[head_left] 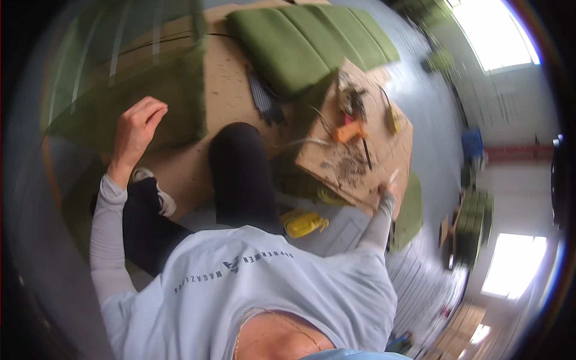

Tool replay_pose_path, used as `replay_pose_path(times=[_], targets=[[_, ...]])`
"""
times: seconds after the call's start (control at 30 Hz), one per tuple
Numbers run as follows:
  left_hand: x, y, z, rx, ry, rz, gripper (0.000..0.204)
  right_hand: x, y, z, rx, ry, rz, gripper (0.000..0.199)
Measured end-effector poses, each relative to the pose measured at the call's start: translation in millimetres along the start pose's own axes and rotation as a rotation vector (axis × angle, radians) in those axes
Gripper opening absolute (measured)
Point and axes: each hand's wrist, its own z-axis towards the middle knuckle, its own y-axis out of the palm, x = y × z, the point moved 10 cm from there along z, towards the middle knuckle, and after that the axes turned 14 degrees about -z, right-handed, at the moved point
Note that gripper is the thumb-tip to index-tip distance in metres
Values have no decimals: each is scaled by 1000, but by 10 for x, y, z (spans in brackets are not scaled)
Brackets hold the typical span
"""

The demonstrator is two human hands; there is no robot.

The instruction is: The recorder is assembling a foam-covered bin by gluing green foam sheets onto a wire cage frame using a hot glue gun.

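My left hand [141, 129] is raised in front of a green, box-shaped mesh or fabric piece [174, 102] with pale stripes. Its fingers are pinched together; what lies between them, if anything, is hidden. At the right, my right hand [386, 193] is at the near edge of a stained cardboard sheet [384, 156], its fingers curled beside a small pale, shiny thing [393, 176] too blurred to name. An orange glue gun [350, 132] lies on that cardboard, among dark smears. Beside it rests a yellow-handled item [393, 120] with a cord.
A green padded panel [312, 45] lies at the back on brown cardboard [225, 78]. Dark grey strips [264, 99] lie below it. A yellow bundle [303, 223] is near my knee. Stacked green pieces [474, 222] stand far right. A pale cord runs toward the glue gun.
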Motion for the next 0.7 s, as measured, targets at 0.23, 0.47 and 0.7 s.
replay_pose_path(times=[0.23, 0.47, 0.7], targets=[[274, -1140, -326, 343, 84, 422, 13, -778, -360, -545, -68, -15, -125, 55], [257, -1219, -281, 361, 156, 604, 26, -999, -1005, -1157, 20, 42, -269, 36], [356, -647, 139, 245, 278, 505, 29, -2391, -1076, -1518, 282, -499, -123, 40]])
